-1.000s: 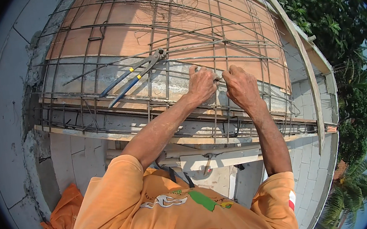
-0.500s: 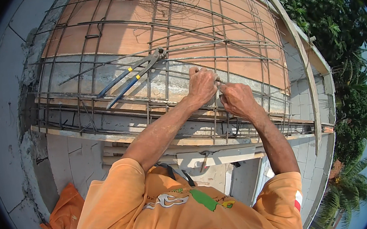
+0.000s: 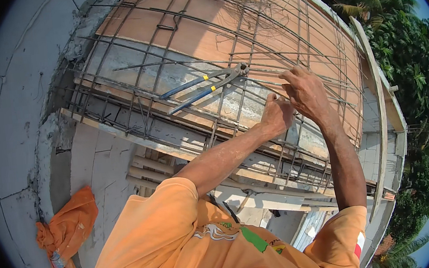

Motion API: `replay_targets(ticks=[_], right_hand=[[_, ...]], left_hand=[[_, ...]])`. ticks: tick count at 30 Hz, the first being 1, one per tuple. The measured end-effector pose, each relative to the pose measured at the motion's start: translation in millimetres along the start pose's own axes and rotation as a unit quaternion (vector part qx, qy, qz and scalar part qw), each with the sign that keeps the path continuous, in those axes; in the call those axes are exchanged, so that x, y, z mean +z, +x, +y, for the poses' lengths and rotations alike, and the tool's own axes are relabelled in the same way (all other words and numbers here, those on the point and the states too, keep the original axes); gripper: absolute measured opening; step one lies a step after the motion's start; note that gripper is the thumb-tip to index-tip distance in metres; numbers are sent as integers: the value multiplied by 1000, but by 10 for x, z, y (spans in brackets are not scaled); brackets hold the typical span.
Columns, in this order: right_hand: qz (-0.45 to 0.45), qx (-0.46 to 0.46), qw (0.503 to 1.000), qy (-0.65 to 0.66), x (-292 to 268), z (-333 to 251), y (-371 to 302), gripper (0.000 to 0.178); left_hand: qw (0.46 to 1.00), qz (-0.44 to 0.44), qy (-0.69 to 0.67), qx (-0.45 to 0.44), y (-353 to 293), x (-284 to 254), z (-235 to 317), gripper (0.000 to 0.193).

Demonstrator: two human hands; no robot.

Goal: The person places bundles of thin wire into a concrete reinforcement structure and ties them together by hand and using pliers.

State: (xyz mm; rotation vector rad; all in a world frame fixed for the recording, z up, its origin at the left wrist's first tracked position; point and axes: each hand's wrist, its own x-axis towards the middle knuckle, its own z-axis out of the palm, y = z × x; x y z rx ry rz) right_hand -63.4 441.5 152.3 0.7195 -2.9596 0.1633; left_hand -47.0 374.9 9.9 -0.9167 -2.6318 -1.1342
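Note:
Both my hands are over a mesh of steel reinforcing bars (image 3: 238, 40). My left hand (image 3: 278, 113) is closed, thumb against bent fingers, close to a bar crossing. Just beyond it and to its right, my right hand (image 3: 308, 93) is raised, its fingers curled and pinched toward the thumb. Whatever lies between the fingers of either hand is too small or hidden to make out. To the left of my hands, a pair of end-cutting nippers (image 3: 239, 70) with blue handles and yellow bands rests on the bars, jaws pointing right.
A tangle of thin wire (image 3: 264, 6) lies on the mesh over brown plywood sheets (image 3: 196, 13). A long wooden plank (image 3: 378, 96) leans at the right. An orange cloth (image 3: 72, 227) lies at lower left by a grey block wall (image 3: 15, 129). Trees stand beyond the right edge.
The view has turned, so the mesh and nippers sit tilted and further right. My right hand has risen from beside my left hand to beyond it.

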Motion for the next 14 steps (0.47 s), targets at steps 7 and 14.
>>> replay_targets(ticks=[7,14], right_hand=[[-105,280,939,171,851,-919,587,54],[78,369,861,342,1356,-1051,610,53]], left_hand=[[999,22,-28,38,-67,51,5,13],[998,62,24,11,-50,11,-31,7]])
